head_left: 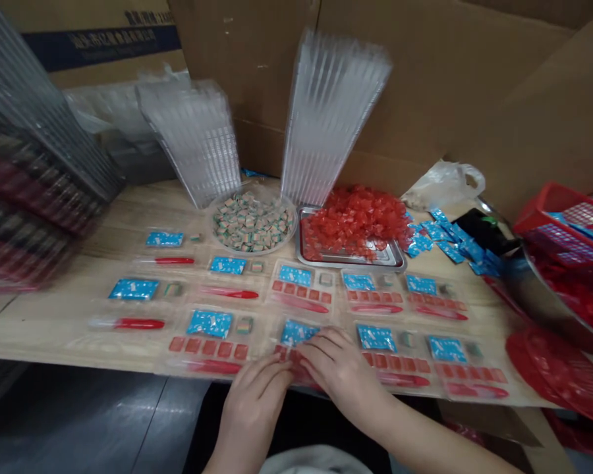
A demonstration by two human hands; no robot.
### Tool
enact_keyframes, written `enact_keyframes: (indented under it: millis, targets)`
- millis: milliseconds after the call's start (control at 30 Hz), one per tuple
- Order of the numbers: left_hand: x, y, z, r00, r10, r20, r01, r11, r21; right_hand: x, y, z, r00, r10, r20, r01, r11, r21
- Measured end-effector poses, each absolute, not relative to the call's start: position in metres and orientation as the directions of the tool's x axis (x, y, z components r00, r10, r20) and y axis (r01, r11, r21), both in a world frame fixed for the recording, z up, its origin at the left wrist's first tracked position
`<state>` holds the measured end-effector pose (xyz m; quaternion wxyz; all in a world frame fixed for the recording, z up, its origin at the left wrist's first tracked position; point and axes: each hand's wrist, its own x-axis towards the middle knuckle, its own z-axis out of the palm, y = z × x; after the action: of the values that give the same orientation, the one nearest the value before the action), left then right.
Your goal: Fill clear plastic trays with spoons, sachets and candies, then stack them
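Cardboard sheets [400, 79] stood upright behind a long wooden bench [69, 329] with a pale, grainy surface. Against them leaned two tall stacks of clear ribbed plastic trays [331, 112]; a further stack, blurred, stood at far left, its trays showing red contents. At right, partly out of frame, were a red plastic basket [563, 224], a large steel bowl [534, 303] holding red pieces, and a round red mesh lid [553, 375].

On the bench at the back sat a round clear plastic bowl [237, 250] heaped with small striped cubes [253, 224], and a rectangular steel tray [350, 262] piled with translucent red cubes [350, 224]. Loose blue sachets [454, 240] lay scattered to its right.

Open clear plastic packs [390, 309] covered the front of the bench in rows. Most held a blue sachet, a small square piece and a slim red stick; some also held a row of red squares.

The left hand [257, 395] and right hand [338, 368] lay close together, fingertips just beside each other, on the front-edge pack [271, 329], over its red squares near the bench edge. Neither hand's grip could be determined; no clamped item was distinguishable.
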<state>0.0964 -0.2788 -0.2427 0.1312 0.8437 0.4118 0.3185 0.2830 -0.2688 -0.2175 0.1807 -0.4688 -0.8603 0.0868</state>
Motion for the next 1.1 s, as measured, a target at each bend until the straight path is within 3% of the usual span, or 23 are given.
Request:
enact_keyframes:
  millis: [133,200,267,300,367,533,600,700,767,833,933,1033,1100]
  targets:
    - [0.097,-0.277,-0.243,0.441,0.776,0.451,0.615,-0.627,0.479,0.28,-0.27,-0.218,-0.51,0.836,0.201,0.794,0.547,-0.265]
    - [0.097,-0.277,-0.244,0.462,0.774,0.432,0.613,-0.631,0.476,0.289,-0.256,-0.213,-0.51,0.839,0.192,0.78,0.545,-0.308]
    - [0.097,-0.277,-0.244,0.479,0.772,0.418,0.605,-0.635,0.48,0.307,-0.224,-0.207,-0.434,0.879,0.195,0.791,0.476,-0.385]
    - [0.097,-0.277,-0.243,0.484,0.769,0.417,0.599,-0.639,0.483,0.319,-0.202,-0.205,-0.316,0.915,0.252,0.834,0.394,-0.387]
    - [0.096,-0.277,-0.239,0.477,0.764,0.434,0.581,-0.645,0.497,0.342,-0.153,-0.205,-0.162,0.95,0.265,0.924,0.24,-0.299]
    - [0.094,-0.263,-0.218,0.431,0.794,0.428,0.495,-0.605,0.624,0.368,-0.083,-0.215,-0.114,0.985,0.133,0.945,0.149,-0.292]
    - [0.098,-0.247,-0.209,0.368,0.849,0.378,0.449,-0.519,0.727,0.361,-0.093,-0.211,-0.089,0.988,0.126,0.918,0.13,-0.375]
    - [0.117,-0.216,-0.2,0.232,0.951,0.203,0.254,-0.261,0.931,0.345,-0.136,-0.192,-0.078,0.997,-0.018,0.707,0.042,-0.706]
    - [0.135,-0.199,-0.197,0.278,0.958,0.063,0.039,-0.077,0.996,0.336,-0.169,-0.178,-0.126,0.983,-0.131,0.511,-0.048,-0.858]
    - [0.155,-0.191,-0.195,0.395,0.918,-0.02,-0.058,0.047,0.997,0.331,-0.198,-0.168,-0.139,0.98,-0.142,0.455,-0.064,-0.888]
    - [0.177,-0.196,-0.194,0.419,0.902,-0.103,-0.055,0.138,0.989,0.333,-0.23,-0.168,-0.082,0.994,0.068,0.622,0.104,-0.776]
    - [0.189,-0.21,-0.192,0.403,0.887,-0.227,-0.109,0.293,0.95,0.341,-0.251,-0.174,-0.084,0.943,0.321,0.836,0.242,-0.492]
    - [0.194,-0.219,-0.191,0.519,0.794,-0.317,-0.126,0.438,0.89,0.346,-0.261,-0.176,-0.105,0.918,0.381,0.893,0.256,-0.37]
